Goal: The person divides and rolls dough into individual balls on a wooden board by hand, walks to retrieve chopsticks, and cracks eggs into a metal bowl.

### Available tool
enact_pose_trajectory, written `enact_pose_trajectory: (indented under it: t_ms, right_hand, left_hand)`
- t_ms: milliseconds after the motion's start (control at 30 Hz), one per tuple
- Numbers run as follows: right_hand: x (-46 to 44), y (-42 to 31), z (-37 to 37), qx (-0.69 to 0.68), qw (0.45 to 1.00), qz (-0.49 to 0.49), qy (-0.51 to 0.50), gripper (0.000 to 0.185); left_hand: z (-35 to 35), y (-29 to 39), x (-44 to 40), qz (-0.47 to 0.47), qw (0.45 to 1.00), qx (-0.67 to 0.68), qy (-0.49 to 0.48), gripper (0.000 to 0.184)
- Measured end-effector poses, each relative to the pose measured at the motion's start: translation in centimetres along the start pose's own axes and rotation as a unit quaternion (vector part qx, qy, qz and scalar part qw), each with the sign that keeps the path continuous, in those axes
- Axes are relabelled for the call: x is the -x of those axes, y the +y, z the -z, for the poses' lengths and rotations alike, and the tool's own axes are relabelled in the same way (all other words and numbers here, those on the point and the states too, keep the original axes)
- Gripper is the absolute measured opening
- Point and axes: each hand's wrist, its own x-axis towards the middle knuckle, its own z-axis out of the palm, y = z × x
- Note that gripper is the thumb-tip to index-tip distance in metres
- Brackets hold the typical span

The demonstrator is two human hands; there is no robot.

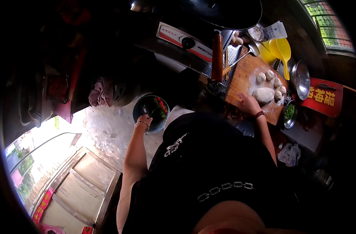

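Note:
My left hand (144,121), with a bracelet on the wrist, is closed round a small black object (145,110) with pale markings, whose kind I cannot make out. It is held over a dark bucket (137,103) containing green leaves and something red. My right hand (248,104), wearing a beaded bracelet, is at the near left part of a floured wooden board (244,80). Its fingers are curled, and whatever they hold, if anything, is hidden. Just right of it lies a large lump of dough (263,95), with several small dough balls (270,75) beyond.
A gas stove (184,42) carries a black wok (225,13) with a wooden handle (217,56) jutting towards me. Around the board are a ladle (253,49), a yellow scoop (280,48), a metal bowl (301,80) and a bowl of chopped greens (289,114).

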Motion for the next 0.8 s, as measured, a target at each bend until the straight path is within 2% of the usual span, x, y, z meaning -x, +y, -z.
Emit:
enact_pose_trajectory:
  t_ms: [100,267,333,400,533,600,700,800]
  right_hand:
    - [0.5,-0.1,-0.3,0.002,1.0,0.006,0.016,0.033]
    - [0.5,0.7,-1.0,0.014,0.999,0.037,0.037,0.033]
    - [0.6,0.8,-1.3,0.011,0.999,0.039,0.032,0.033]
    - [0.8,0.8,-1.4,0.006,0.999,0.038,0.033,0.033]
    - [1.7,1.3,-1.4,-0.017,0.998,0.026,0.061,0.032]
    - [2.3,2.0,-1.4,-0.016,0.997,0.016,0.073,0.032]
    - [3.2,3.5,-1.4,-0.012,0.997,-0.009,0.075,0.033]
    - [4.2,5.4,-2.1,-0.047,0.995,-0.037,0.078,0.032]
  left_hand:
    - [1.1,0.8,-0.5,0.037,0.999,0.003,-0.036,0.046]
    - [6.0,6.3,0.0,-0.035,0.991,-0.081,0.097,0.043]
    - [6.9,8.4,-2.2,-0.111,0.972,-0.068,0.194,0.041]
    - [10.7,13.6,-1.3,-0.126,0.972,-0.05,0.19,0.042]
    - [14.7,21.2,-2.9,-0.212,0.947,-0.027,0.241,0.045]
    - [16.6,24.6,-3.2,-0.222,0.943,-0.043,0.243,0.045]
    - [17.5,27.3,-7.4,-0.297,0.906,-0.135,0.269,0.045]
    - [18.8,30.4,-6.5,-0.256,0.928,-0.06,0.265,0.044]
